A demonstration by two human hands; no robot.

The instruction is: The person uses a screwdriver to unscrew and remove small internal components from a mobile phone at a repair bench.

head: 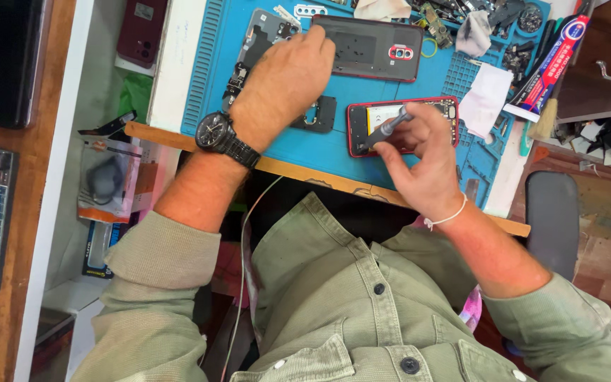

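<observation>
**Screwdriver over an opened phone, other hand on the back cover**

The right hand (426, 159) was closed around a grey screwdriver (388, 129), fingers curled, its tip down on the opened red-framed phone (438, 107) lying on the blue work mat (362, 88). Farther up the mat, the left hand (288, 78), wearing a black wristwatch (215, 133), lay loosely flat, gripping nothing, fingertips resting on the dark red back cover (376, 46).

A white workbench (51, 212) edged in wood runs from nine to twelve o'clock. At three o'clock a grey stool seat (551, 216) stands on brown floor (606, 258).
</observation>
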